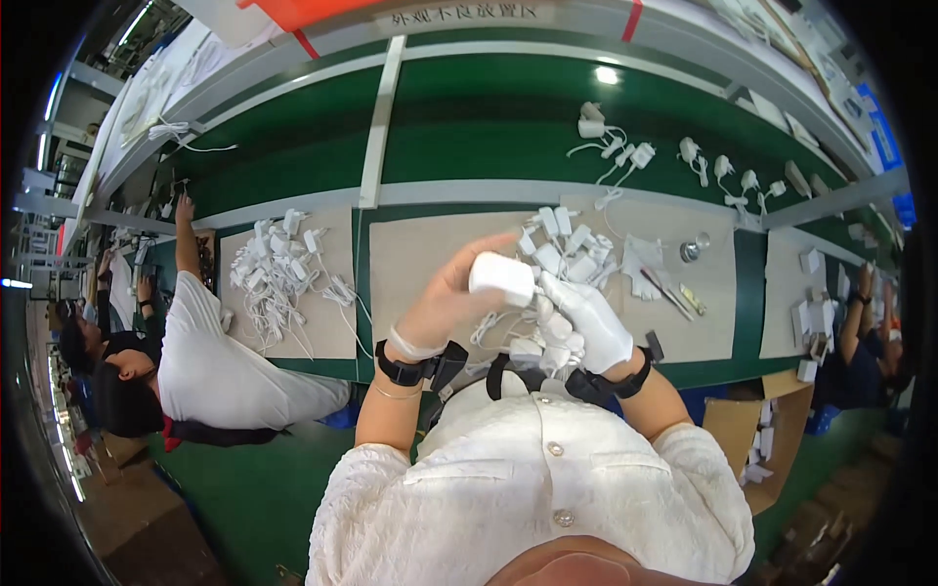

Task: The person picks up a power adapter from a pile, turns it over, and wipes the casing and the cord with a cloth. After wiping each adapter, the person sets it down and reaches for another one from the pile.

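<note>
A pale label strip (467, 15) with a single row of dark, legible Chinese characters fronts the white shelf edge (586, 21) above a green workbench (748, 293), its printed line lying between two short strips of red tape (633, 20).

A green floor (254, 518) lies below a long green surface (747, 303) laid with beige mats (405, 254). Behind, a green conveyor belt (489, 127) reflects a bright spot of light, with a white metal post (383, 117) before it and a white shelf (694, 49) above. Tube lights (136, 23) glow upper left.
</note>
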The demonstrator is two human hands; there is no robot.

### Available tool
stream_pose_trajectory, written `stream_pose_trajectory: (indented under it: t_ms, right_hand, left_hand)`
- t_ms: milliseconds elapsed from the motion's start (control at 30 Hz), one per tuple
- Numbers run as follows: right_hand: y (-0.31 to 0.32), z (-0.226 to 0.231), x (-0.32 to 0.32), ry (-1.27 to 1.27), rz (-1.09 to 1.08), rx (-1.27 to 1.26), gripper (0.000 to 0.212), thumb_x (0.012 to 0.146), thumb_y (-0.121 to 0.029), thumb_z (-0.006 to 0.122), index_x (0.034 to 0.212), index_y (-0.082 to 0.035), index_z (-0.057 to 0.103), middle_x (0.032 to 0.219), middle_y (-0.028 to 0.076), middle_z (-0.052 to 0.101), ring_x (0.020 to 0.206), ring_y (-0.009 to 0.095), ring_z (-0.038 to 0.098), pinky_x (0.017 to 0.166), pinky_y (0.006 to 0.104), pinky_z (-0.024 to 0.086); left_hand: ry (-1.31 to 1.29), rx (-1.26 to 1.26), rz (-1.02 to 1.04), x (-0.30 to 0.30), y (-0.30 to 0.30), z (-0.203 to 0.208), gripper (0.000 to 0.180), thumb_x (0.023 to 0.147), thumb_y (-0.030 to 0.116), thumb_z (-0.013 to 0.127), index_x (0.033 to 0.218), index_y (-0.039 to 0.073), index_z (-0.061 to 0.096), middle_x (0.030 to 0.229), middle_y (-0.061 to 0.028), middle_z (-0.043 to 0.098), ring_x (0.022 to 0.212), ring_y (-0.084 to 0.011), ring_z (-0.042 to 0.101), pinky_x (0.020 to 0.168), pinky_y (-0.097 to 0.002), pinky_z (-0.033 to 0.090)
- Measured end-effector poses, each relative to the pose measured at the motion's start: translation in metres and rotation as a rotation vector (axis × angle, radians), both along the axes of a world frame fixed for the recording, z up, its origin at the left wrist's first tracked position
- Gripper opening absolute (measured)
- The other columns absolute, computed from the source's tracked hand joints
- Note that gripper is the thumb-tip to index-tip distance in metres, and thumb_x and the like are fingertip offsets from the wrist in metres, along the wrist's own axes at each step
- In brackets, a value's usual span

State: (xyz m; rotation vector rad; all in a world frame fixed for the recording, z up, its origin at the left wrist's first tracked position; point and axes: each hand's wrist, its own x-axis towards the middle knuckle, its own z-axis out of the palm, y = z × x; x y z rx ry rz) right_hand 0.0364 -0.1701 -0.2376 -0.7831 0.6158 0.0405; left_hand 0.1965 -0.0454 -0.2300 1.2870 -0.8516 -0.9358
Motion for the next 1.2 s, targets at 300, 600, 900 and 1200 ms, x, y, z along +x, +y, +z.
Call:
stream_pose_trajectory:
  t_ms: [300,600,900,1200]
  right_hand:
    - [0.025,0.049,0.005,0.047,-0.126,0.278,0.043,0.102,-0.034,0.035,0.081,-0.003,0.056,0.051,0.001,0.047,0.033,0.01,0.036,0.033,0.0237,0.036]
    - [-0.003,-0.027,-0.031,-0.402,-0.184,1.241,0.038,0.101,-0.034,0.036,0.091,-0.003,0.056,0.055,-0.001,0.045,0.034,0.009,0.036,0.031,0.0233,0.033]
    - [0.031,-0.006,-0.012,0.129,-0.146,-0.725,0.029,0.1,-0.025,0.039,0.106,-0.002,0.056,0.067,0.003,0.057,0.049,0.008,0.049,0.044,0.019,0.039]
    - [0.053,-0.051,-0.004,-0.053,-0.203,-0.637,0.026,0.099,-0.021,0.043,0.111,-0.002,0.055,0.075,0.003,0.059,0.059,0.012,0.056,0.053,0.0283,0.046]
  left_hand:
    - [1.294,0.044,-0.346,0.002,0.005,-0.044,0.051,0.097,0.036,0.044,0.133,-0.001,0.044,0.094,-0.0049,0.059,0.053,-0.0048,0.03,0.044,-0.0162,0.025]
    - [1.351,0.131,-0.176,-0.005,0.011,-0.014,0.046,0.098,0.028,0.046,0.133,0.0,0.039,0.113,-0.0196,0.058,0.076,-0.0115,0.058,0.06,-0.0202,0.051]
    - [1.209,0.078,-0.1,-0.014,0.028,-0.015,0.044,0.094,0.005,0.049,0.136,0.002,0.034,0.123,-0.0219,0.051,0.105,-0.0209,0.06,0.083,-0.0265,0.056]
    - [1.4,0.052,-0.15,-0.004,0.025,0.013,0.061,0.091,-0.001,0.05,0.144,0.003,0.019,0.136,-0.02,0.04,0.129,-0.0283,0.043,0.099,-0.036,0.048]
